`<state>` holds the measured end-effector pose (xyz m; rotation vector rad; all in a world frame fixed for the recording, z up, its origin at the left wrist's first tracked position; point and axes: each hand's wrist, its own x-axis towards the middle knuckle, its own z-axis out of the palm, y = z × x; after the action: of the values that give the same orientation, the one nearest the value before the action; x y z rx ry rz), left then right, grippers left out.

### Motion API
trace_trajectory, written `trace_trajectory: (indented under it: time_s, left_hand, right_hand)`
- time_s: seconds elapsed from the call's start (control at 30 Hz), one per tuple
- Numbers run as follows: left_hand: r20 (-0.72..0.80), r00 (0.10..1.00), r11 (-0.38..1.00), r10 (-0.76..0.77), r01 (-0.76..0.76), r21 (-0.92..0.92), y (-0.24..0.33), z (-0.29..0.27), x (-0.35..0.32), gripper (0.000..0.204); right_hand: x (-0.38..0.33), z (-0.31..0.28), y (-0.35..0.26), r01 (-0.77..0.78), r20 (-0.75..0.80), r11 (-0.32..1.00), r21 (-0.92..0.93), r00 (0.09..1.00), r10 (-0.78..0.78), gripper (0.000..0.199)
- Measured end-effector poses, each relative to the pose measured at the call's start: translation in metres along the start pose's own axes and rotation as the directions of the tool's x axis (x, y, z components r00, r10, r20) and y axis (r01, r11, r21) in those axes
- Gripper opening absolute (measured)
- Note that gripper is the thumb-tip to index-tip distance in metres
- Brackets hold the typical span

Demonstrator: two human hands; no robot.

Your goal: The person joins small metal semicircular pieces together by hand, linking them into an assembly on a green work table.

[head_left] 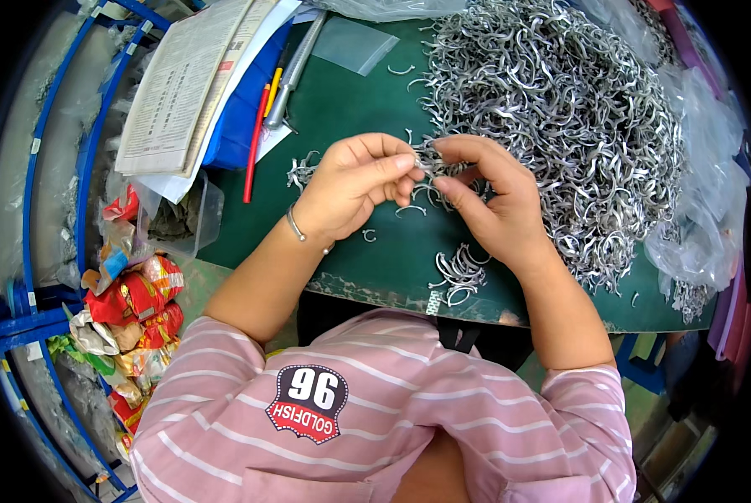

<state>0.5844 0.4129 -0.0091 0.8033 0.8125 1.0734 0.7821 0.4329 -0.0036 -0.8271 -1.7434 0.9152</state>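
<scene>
Both hands meet above the middle of the green desk (350, 109). The left hand (350, 189) and the right hand (489, 201) pinch together one small metal clip (427, 165), beside the big clip pile (560, 117) toward the desk's right edge.

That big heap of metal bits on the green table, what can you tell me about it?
The heap of curved metal clips is a tangled mound of thin, silvery, C-shaped pieces, shiny like steel. It covers the far right part of the green table and spills toward clear plastic bags at the right edge. Its near edge reaches the right hand and left hand, which pinch a clip between them.
</scene>
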Motion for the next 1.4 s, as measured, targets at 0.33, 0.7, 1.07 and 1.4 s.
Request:
trace_trajectory:
  time_s: [0.33, 0.7, 1.07, 1.4]
  left_hand:
    - [0.071, 0.997, 0.998, -0.013, 0.018, -0.063, 0.0, 0.005, -0.005, 0.016]
    - [-0.066, 0.97, 0.926, 0.234, -0.201, 0.32, -0.006, 0.017, -0.011, 0.013]
    - [-0.262, 0.89, 0.346, 0.374, 0.128, 0.93, 0.053, -0.041, -0.035, 0.013]
    - [0.18, 0.927, 0.177, 0.329, -0.248, 0.953, 0.029, -0.005, -0.027, 0.011]
  right_hand:
    - [0.0, -0.007, 0.01, 0.131, 0.168, 0.99, -0.048, 0.978, -0.121, 0.015]
    - [-0.006, -0.004, 0.006, -0.109, 0.064, 0.968, 0.227, 0.993, 0.097, 0.035]
    - [-0.005, -0.004, 0.007, -0.121, 0.013, 0.984, 0.133, 0.993, 0.12, 0.016]
    - [-0.003, -0.005, 0.007, -0.079, 0.013, 0.996, 0.049, 0.997, 0.078, 0.009]
